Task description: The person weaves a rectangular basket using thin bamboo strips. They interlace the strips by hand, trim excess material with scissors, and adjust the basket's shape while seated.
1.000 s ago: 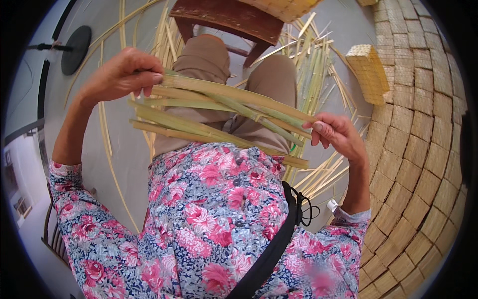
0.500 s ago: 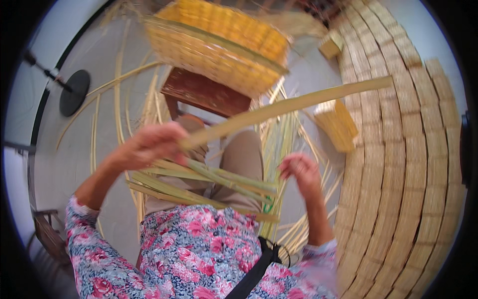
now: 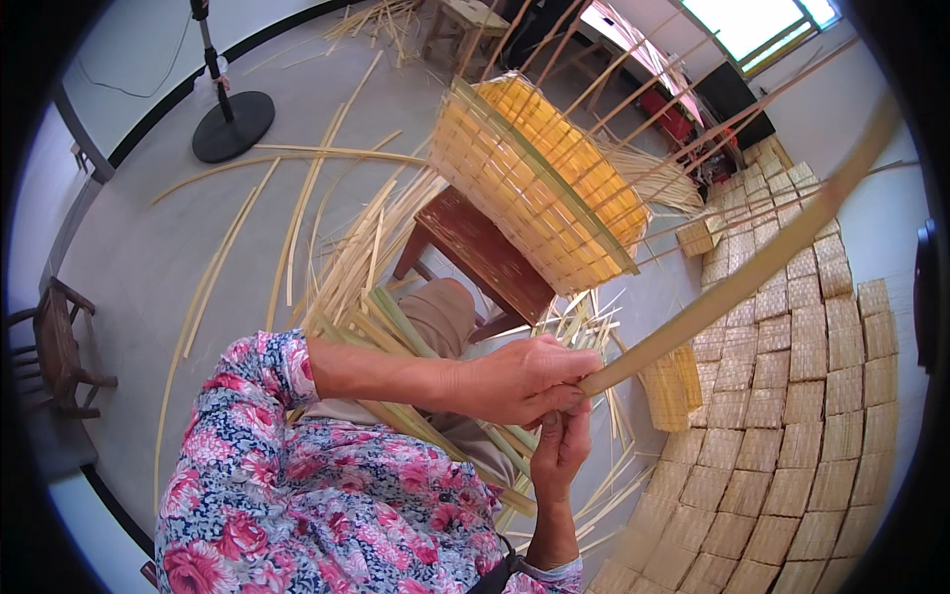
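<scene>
Grey floor [image 3: 139, 257] is seen behind; rising to the frame's upper right, one strip [image 3: 732, 287] is pinched by the left hand [image 3: 520, 381] — now joined at its end by the right hand [image 3: 564, 450], whose grip cannot be told.

Basket-weaving workshop, pretty clearly. Half-made yellow woven basket [image 3: 495, 183] sits up on a red-brown wooden stool [image 3: 480, 247]; loose cut strips [image 3: 356, 262] litter the bare grey floor [image 3: 148, 238], and one long flat strip [image 3: 732, 287] is in hand. Rows of pale woven blocks [image 3: 792, 426] cover the right side. Plain room otherwise: dark wooden chair [image 3: 59, 337] at left, bright window [image 3: 762, 30] at back.
</scene>
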{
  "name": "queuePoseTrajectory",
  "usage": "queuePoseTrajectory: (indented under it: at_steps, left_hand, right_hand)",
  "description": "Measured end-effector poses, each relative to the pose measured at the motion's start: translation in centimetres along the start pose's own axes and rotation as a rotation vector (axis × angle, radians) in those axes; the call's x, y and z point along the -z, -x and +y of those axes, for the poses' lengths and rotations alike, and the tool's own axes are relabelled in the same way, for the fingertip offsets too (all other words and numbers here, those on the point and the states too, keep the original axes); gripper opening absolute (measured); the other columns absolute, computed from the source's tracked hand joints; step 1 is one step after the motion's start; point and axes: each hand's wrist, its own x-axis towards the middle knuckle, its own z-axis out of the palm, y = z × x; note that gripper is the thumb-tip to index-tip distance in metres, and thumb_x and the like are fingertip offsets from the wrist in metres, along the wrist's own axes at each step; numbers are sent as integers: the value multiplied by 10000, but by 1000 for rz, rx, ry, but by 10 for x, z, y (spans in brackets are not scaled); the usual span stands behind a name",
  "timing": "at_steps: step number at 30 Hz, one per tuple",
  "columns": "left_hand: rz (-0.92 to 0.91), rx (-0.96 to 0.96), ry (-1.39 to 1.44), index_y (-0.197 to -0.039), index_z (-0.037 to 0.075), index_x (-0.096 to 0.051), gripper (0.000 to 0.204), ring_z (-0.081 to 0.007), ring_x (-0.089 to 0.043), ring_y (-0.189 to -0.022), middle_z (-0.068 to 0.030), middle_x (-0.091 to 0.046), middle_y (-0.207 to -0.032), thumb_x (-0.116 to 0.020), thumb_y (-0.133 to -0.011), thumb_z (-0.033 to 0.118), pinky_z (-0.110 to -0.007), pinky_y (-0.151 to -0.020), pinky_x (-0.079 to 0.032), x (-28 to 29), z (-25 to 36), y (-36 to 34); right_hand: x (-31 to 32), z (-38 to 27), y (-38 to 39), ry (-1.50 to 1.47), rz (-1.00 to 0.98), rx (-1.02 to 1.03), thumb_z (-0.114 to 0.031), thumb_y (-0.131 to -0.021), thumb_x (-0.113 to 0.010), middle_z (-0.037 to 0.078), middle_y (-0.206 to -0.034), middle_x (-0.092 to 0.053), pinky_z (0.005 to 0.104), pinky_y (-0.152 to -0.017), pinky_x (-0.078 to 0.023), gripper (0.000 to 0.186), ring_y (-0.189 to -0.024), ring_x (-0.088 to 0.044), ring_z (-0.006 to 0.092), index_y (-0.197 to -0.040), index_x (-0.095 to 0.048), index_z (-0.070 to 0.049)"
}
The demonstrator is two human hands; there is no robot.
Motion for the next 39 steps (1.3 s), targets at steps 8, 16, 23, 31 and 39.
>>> queuePoseTrajectory:
  at_steps: [8, 16, 23, 31, 39]
  left_hand:
    - [85, 4, -157, -1111, 41, -589, 277, -259, -658, -900, -97, -662, -952, -693, -868, 124, -341, -788, -515, 58, -6, -26]
    - [599, 309, -423, -1426, 75, -393, 922, -267, -549, -1224, -214, -583, -1269, -874, -720, 425, -421, -1052, -427, 306, -81, -103]
    - [416, 178, -571, -1023, 47, -729, 310, -132, -697, -887, -55, -729, -898, -763, -871, 316, -268, -782, -560, 301, -42, -130]
    - [61, 229, -825, -1053, 72, -713, 443, -166, -680, -818, -87, -689, -833, -706, -880, 480, -282, -764, -551, 262, -41, -136]
    - [-63, 180, -544, -1351, 106, -583, 615, -240, -703, -976, -157, -699, -1128, -614, -914, 539, -413, -919, -559, 236, -21, -154]
  right_hand:
    - [13, 27, 6, -106, 171, -19, -88, -1022, -476, 105, -873, -649, 270, -656, -515, 132, -726, -641, 161, -1043, -553, 17]
    - [73, 56, -75, -402, 421, -194, -155, -1018, -521, 143, -1181, -628, 327, -861, -535, 255, -1050, -619, 192, -1231, -533, -15]
    - [73, 65, -172, -336, 293, -204, -143, -990, -594, 65, -1195, -631, 328, -902, -533, 279, -1086, -604, 153, -1240, -597, -21]
    - [53, 91, -203, -160, 244, -50, -141, -970, -638, 2, -1051, -675, 269, -783, -542, 168, -946, -625, 83, -1113, -676, -60]
    - [47, 93, -199, -160, 319, -3, -122, -948, -667, -22, -866, -596, 232, -727, -433, 122, -802, -519, 66, -1017, -693, -24]
